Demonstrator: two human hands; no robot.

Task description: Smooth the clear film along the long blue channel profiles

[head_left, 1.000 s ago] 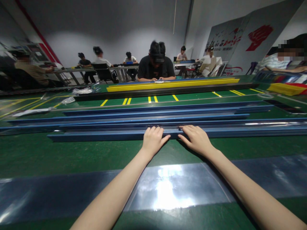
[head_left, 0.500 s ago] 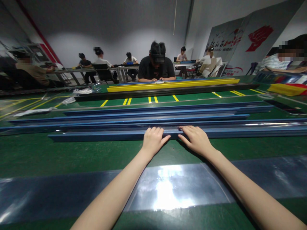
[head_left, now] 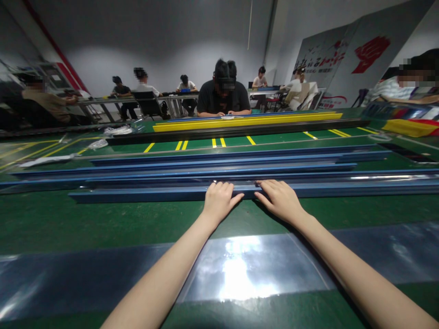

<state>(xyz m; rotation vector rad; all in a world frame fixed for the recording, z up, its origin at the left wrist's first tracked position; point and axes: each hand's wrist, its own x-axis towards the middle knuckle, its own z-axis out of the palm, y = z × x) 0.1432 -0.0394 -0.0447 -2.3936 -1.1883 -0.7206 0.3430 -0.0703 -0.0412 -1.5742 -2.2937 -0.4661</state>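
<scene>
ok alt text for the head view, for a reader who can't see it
The left hand and right hand rest on the nearest long blue rail on a green tabletop. Shiny film lies nearer; beyond are a yellow rail and a dark-clothed person.

Left hand [head_left: 219, 202] and right hand [head_left: 284, 200] holding blue rail [head_left: 140, 196]
I see both apart; a glossy sheet [head_left: 85, 272] lies nearer.

Smooth plastic is showing on the front blue strip [head_left: 137, 196], the glossy film [head_left: 247, 269] is gleaming, the green tabletop [head_left: 137, 224] is looking matt.
</scene>
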